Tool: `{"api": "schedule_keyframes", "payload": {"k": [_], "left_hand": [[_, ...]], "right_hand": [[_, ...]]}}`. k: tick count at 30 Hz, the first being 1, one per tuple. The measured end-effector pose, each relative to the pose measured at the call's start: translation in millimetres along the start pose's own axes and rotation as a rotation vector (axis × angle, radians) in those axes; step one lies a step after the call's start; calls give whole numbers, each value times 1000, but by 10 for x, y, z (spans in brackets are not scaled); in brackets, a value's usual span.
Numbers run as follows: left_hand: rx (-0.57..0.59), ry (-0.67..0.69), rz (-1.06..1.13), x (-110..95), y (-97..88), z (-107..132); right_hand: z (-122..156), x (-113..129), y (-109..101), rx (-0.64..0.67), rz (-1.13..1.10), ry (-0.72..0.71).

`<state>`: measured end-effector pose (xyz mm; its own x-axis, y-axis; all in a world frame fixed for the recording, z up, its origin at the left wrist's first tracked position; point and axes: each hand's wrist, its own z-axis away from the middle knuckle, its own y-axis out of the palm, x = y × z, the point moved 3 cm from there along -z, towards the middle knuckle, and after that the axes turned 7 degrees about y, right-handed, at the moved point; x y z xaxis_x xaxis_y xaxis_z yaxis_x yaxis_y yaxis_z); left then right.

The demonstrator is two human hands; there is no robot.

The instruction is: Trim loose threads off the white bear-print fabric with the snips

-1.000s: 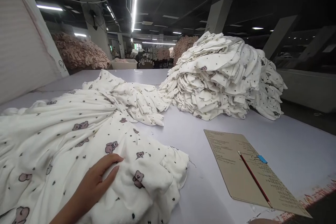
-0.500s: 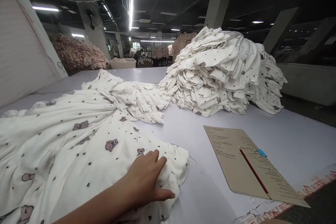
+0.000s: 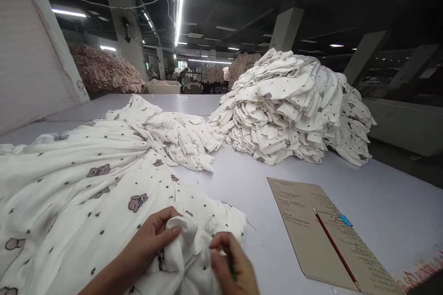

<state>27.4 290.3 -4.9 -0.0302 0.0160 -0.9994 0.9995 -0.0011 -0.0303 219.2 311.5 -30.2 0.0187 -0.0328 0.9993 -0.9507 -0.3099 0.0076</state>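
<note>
A white garment printed with small bears and dots [image 3: 86, 193] lies spread over the near left of the table. My left hand [image 3: 152, 239] pinches a raised fold of that cloth near its front edge. My right hand [image 3: 231, 267] is at the bottom edge just right of the fold, fingers curled on the same cloth and around what looks like a thin dark tool. A second crumpled piece of the same fabric [image 3: 173, 133] lies behind.
A tall heap of folded white printed garments [image 3: 290, 110] stands at the back right. A brown paper sheet [image 3: 318, 226] with a red pencil [image 3: 334, 249] and a blue clip lies to the right. The pale table [image 3: 380, 193] ends close on the right. Pink piles sit far back.
My left hand slid right along the cloth, then drew back and lifted a fold. My right hand has come into view at the bottom beside it.
</note>
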Motion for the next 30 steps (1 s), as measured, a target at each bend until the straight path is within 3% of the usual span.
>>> {"api": "schedule_keyframes", "payload": {"k": [2, 5, 9, 13, 16, 20, 26, 28, 30], "left_hand": [[-20, 42, 33, -26, 12, 36], [-63, 163, -9, -191, -8, 129], [-301, 351, -214, -473, -223, 300], [-480, 414, -273, -564, -412, 419], [-510, 391, -267, -556, -368, 445], [-600, 395, -180, -629, -277, 456], [-452, 73, 97, -558, -403, 401], [-343, 93, -34, -517, -415, 410], [-160, 135, -227, -482, -349, 425]], "right_hand": [[-39, -125, 280, 46, -8, 41], [-63, -183, 577, 57, -1, -13], [-103, -115, 728, 210, -48, 14], [-91, -60, 795, 303, -127, 126], [-55, -18, 876, 279, -124, 34], [-30, 39, 937, 262, 48, -205], [-107, 130, 692, 222, 61, -38], [-132, 235, 617, 267, 77, -56], [-149, 334, 581, 326, 112, -94]]}}
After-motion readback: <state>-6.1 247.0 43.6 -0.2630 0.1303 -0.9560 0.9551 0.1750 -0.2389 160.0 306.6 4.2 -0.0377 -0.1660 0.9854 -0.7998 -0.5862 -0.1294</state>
